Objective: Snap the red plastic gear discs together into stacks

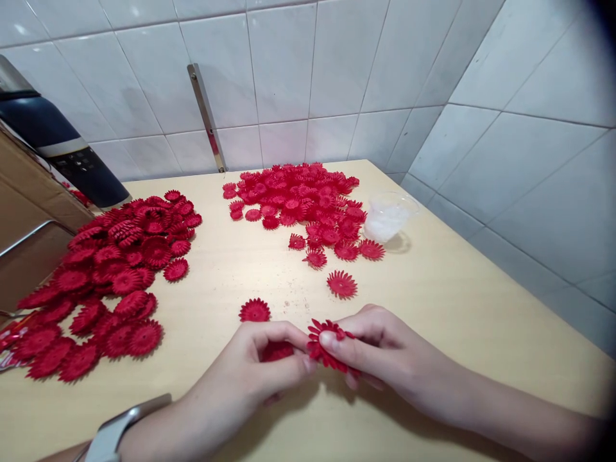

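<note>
Both hands' grip pinching red flower (327,346); bare tabletop (457,308) right, edge near.

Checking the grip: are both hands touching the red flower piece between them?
Touching. Head view shows right hand and left hand fingertips pinching the red flower piece.

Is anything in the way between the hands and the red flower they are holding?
No, nothing visible is in the way. The left hand and the right hand both already pinch the red flower piece between their fingertips, above the table. The loose flower lies apart, beyond the left hand.
</note>
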The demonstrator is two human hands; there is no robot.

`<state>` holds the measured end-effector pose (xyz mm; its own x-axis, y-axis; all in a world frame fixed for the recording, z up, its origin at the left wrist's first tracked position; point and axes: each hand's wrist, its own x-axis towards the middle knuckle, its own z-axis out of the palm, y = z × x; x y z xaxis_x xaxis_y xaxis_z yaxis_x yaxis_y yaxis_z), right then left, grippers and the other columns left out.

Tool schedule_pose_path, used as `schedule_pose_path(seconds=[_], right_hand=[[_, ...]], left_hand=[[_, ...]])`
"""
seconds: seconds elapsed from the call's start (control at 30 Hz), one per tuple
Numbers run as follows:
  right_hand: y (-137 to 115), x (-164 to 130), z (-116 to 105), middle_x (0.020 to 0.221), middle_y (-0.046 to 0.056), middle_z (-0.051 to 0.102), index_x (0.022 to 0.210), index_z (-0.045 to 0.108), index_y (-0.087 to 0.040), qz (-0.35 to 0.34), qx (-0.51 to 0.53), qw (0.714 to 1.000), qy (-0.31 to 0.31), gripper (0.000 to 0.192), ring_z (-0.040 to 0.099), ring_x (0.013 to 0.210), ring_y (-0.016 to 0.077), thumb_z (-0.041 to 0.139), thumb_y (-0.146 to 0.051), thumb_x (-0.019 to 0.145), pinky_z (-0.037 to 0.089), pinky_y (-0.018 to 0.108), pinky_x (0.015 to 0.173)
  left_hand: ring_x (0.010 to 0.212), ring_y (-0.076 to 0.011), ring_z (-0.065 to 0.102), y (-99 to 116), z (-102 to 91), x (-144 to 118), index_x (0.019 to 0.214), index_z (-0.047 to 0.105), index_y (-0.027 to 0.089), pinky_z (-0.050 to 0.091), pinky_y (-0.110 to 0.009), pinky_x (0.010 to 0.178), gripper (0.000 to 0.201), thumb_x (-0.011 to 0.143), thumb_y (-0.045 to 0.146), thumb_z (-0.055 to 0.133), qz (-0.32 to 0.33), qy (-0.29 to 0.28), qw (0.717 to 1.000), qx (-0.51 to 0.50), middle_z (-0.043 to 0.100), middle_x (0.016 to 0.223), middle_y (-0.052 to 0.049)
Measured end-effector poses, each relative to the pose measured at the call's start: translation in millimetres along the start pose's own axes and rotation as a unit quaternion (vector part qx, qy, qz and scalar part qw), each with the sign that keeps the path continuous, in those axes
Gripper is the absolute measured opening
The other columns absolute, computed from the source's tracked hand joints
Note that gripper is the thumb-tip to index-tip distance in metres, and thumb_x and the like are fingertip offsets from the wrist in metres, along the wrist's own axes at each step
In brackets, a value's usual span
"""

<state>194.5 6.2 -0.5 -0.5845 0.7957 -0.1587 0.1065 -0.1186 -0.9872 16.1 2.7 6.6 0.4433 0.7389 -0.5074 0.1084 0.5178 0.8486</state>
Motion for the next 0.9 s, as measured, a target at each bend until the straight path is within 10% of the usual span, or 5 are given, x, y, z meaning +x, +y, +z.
schedule_pose_path(seconds=[0.5,0.57,0.67,0.9], right_hand=[[3,2,4,0.052,-0.005,0.038,0.064,0.049,-0.016,0.033,-0.019,0.999,0.03,0.025,0.035,0.048,0.008,0.046,-0.03,0.085,0.027,0.021,0.045],[3,1,4,0.065,-0.003,0.046,0.082,0.05,-0.018,-0.026,-0.107,0.987,0.114,0.002,0.041,0.057,0.0098,0.05,-0.019,0.08,0.034,0.022,0.05],[1,-3,4,0.078,0.0,0.05,0.096,0.048,-0.02,-0.182,-0.236,0.93,0.215,0.023,0.045,0.067,0.0112,0.051,-0.008,0.076,0.04,0.024,0.059],[-9,-11,8,0.067,0.003,0.053,0.077,0.055,-0.014,-0.349,-0.3,0.871,0.171,0.016,0.051,0.062,0.011,0.056,0.001,0.07,0.045,0.021,0.053]], left_hand=[[0.056,-0.0085,0.046,-1,-2.1,1,0.064,0.061,0.013,0.034,-0.02,0.053,0.015,0.067,0.027,0.067,0.037,0.014,0.999,-0.011,0.056,0.06,0.002],[0.053,-0.0075,0.044,-1,-2.7,2,0.063,0.061,0.013,0.033,-0.019,0.05,0.015,0.067,0.027,0.067,0.048,0.019,0.999,-0.006,0.054,0.057,0.003],[0.051,-0.0065,0.042,-1,-3.3,1,0.062,0.062,0.013,0.032,-0.018,0.048,0.016,0.067,0.027,0.067,0.058,0.025,0.998,0.006,0.052,0.055,0.004],[0.057,-0.0081,0.046,1,-4.0,1,0.063,0.063,0.013,0.035,-0.019,0.053,0.011,0.068,0.023,0.065,0.078,0.035,0.996,0.033,0.056,0.059,0.002]])
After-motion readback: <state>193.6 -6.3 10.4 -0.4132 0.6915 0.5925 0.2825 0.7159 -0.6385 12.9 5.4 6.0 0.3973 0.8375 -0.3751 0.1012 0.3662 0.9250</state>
